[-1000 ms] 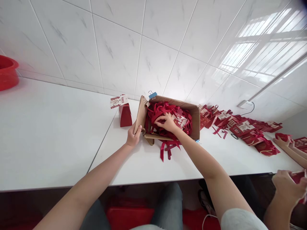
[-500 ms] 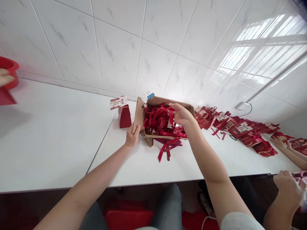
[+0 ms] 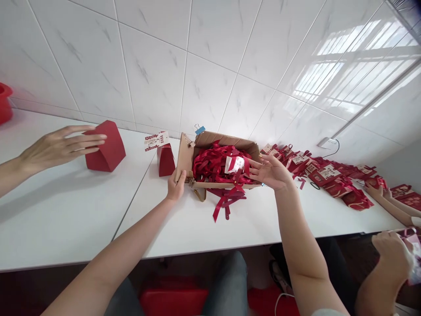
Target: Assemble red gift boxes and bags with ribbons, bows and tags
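My left hand [image 3: 176,185] grips the left flap of an open cardboard box [image 3: 186,153]. Red ribbons [image 3: 210,162] fill the box, and a white tag [image 3: 234,164] lies on top of them. At the box's right end, my right hand [image 3: 272,172] is palm up with its fingers spread, and it holds nothing that I can make out. More ribbons [image 3: 226,202] hang over the front edge onto the table. Left of the box stands a small dark red box [image 3: 165,159] with a tag [image 3: 156,141] at its top.
Another person's hand [image 3: 72,145] is at a larger red box [image 3: 110,147] on the left. A red container [image 3: 4,103] stands at the far left. Several tagged red packages [image 3: 327,174] line the white table [image 3: 184,232] at right, near other people's hands [image 3: 393,254].
My right hand has moved right, from over the ribbons to the box's right end, and its fingers have opened. A red box now stands at left beside another person's hand. The view has shifted slightly.
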Demonstrator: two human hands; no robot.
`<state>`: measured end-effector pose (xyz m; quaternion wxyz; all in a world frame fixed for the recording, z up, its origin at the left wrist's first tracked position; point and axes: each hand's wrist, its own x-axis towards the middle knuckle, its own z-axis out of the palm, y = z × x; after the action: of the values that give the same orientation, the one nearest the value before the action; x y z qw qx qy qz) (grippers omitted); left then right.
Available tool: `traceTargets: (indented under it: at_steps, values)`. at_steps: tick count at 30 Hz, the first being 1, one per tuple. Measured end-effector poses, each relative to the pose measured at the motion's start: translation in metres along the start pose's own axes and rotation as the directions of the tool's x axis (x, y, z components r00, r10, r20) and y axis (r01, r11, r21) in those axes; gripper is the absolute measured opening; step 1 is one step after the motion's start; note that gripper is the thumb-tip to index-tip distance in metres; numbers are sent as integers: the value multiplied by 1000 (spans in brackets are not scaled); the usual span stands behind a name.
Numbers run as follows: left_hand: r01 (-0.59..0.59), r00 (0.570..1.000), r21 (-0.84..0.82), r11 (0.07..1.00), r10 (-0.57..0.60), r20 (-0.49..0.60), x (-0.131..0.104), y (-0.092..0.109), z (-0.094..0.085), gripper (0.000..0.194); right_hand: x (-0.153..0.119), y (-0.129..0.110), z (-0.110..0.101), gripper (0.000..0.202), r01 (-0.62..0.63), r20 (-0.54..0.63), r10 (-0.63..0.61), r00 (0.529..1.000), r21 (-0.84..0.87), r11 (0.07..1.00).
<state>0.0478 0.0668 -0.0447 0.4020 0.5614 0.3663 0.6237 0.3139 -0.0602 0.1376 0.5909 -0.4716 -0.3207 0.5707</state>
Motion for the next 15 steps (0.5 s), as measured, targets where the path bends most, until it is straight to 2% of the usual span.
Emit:
traceTargets:
  at_steps: [2, 5, 8, 9, 12, 14, 15]
  values:
    - [3, 1000, -3, 1000, -3, -8, 2, -1, 1, 44, -12, 5, -9, 9, 99, -72, -99, 992, -2, 995]
    - [17, 1000, 2, 1000, -17, -25, 5, -6, 4, 44, -30, 23, -17, 6, 251, -201, -250, 947, -20, 968]
    - [37, 998, 3, 999, -37, -41, 11, -13, 5, 48, -39, 56, -17, 9, 349, -210, -355, 911, -63, 935]
    - [44, 998, -1, 999, -44, -44, 13, -14, 6, 49, -37, 70, -14, 10, 344, -182, -355, 917, -92, 935]
    - [61, 998, -24, 998, -62, -32, 20, -18, 5, 52, -17, 112, -4, 12, 212, -111, -243, 964, -232, 949]
    - [62, 998, -39, 997, -62, 1, 23, -18, 2, 54, 5, 134, 1, 14, 175, -133, -239, 962, -372, 912]
    - [58, 998, -48, 997, -56, 36, 23, -18, 1, 55, 17, 142, 3, 14, 178, -181, -277, 944, -427, 886]
